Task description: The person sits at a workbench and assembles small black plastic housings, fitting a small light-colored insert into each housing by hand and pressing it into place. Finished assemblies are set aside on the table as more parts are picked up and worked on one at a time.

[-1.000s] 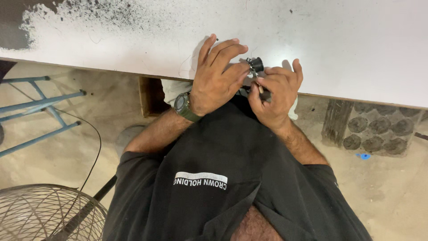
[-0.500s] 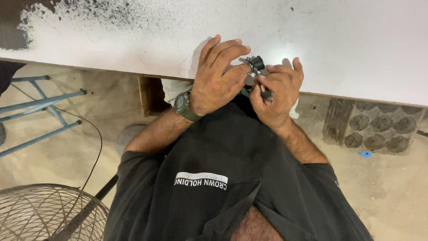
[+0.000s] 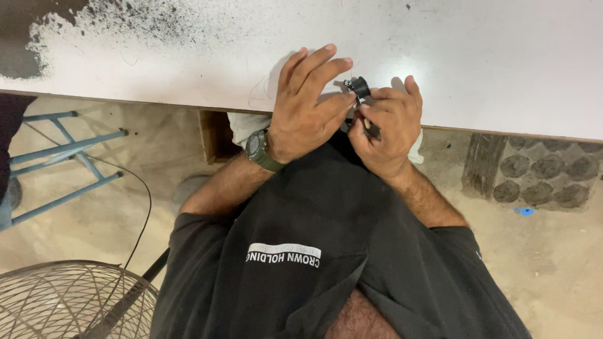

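— What has moved?
— Barely anything: both hands stay at the white table's (image 3: 477, 69) near edge, the small black round part (image 3: 360, 86) still between them.
— Grip?
— Right hand (image 3: 384, 130) pinches it; left hand (image 3: 308, 107) is half open, fingertips touching it.
— Around?
— Wire fan guard (image 3: 69, 301), blue metal frame (image 3: 63, 157) on the floor.

— What is seen at the top?

— A big white surface (image 3: 502, 56) is seen, with black specks sprayed over its left end.

— And lower down?

— A sandy floor (image 3: 553, 263) is seen. A blue metal frame (image 3: 69, 157) is stood at the left. A round wire fan guard (image 3: 69, 301) is seen in the corner, and a thin black cable (image 3: 146, 207) is laid near it. A wall of round stones (image 3: 540, 179) is seen at the right.
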